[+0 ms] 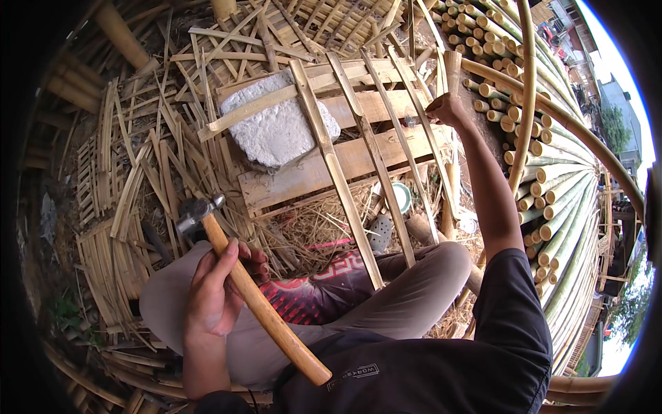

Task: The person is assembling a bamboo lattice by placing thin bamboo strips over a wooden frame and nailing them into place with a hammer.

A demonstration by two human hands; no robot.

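A hammer (272,314) with a steel head and a pale wooden handle slants across my lap, its head up and to the left. My left hand (215,286) is closed round the handle below the head. Stretched out to the far right, my right hand (448,110) has its fingers drawn together beside the frame; what they hold, if anything, is too small to make out. A small dark item (412,121) lies by those fingertips. Between my hands, split bamboo slats (372,148) lie spaced apart over wooden boards (276,190), crossed by a bamboo strip (258,107).
A rough grey stone block (272,134) rests on the boards under the strip. Loose bamboo strips (158,165) and woven panels cover the left. Stacked bamboo poles (565,200) fill the right, behind a bent pole (525,90). A perforated shoe (380,233) and green round item (400,197) lie near my knee.
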